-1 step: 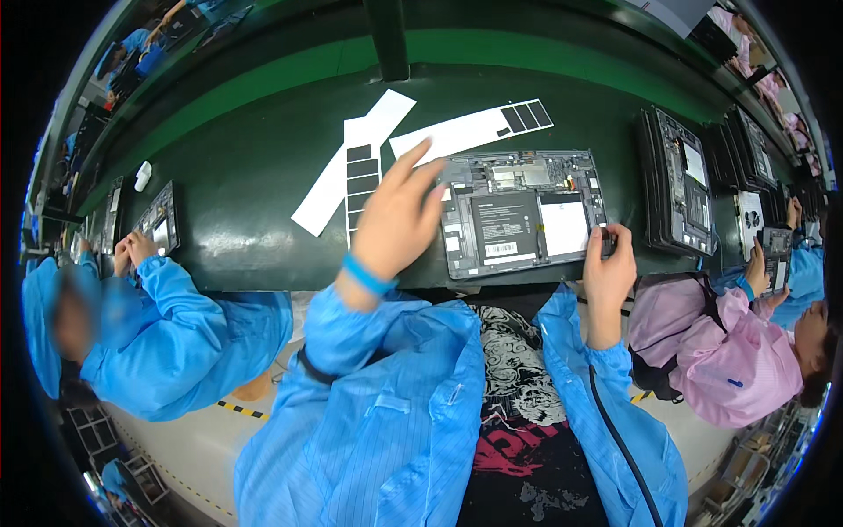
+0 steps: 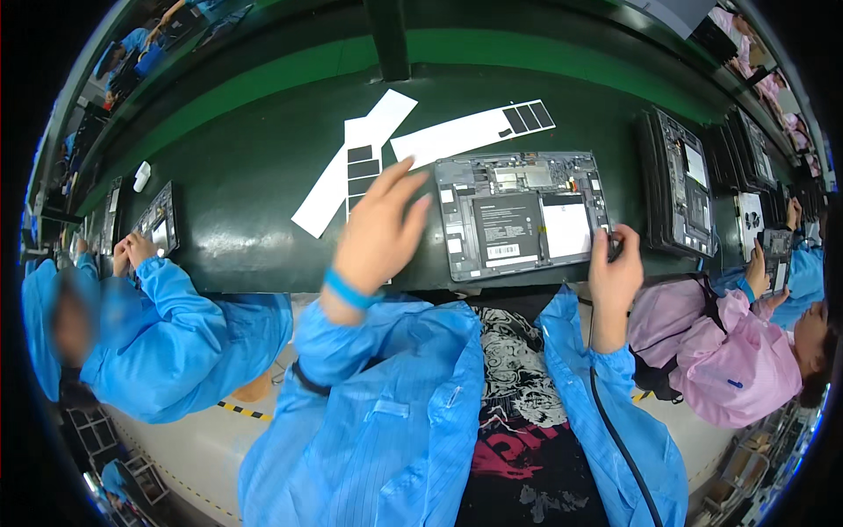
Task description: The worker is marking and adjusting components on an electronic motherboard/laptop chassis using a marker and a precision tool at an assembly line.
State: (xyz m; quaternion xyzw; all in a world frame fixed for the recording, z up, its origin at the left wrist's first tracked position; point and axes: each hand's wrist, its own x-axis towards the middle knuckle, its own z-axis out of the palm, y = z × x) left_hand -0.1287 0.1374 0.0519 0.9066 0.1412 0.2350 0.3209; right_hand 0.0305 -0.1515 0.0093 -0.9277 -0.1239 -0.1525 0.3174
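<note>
An uncovered tablet (image 2: 492,211) lies on the dark green bench in front of me, its circuit board along the far side. A dark battery (image 2: 507,230) and a white panel (image 2: 566,230) sit side by side inside it. My left hand (image 2: 379,224) hovers to the left of the tablet, fingers stretched and apart, holding nothing visible. At the tablet's right edge my right hand (image 2: 615,277) has its thumb and fingers curled together. A small dark patch shows between them, and I cannot tell what it is.
White strips with black rectangles (image 2: 457,139) lie beyond the tablet and left of it, partly behind my left hand. More uncovered tablets (image 2: 680,184) stand stacked at the right. Co-workers in blue (image 2: 189,325) and pink (image 2: 716,351) sit on either side.
My left hand has drawn back to the left, away from the tablet's left edge. My right hand has shifted slightly right.
</note>
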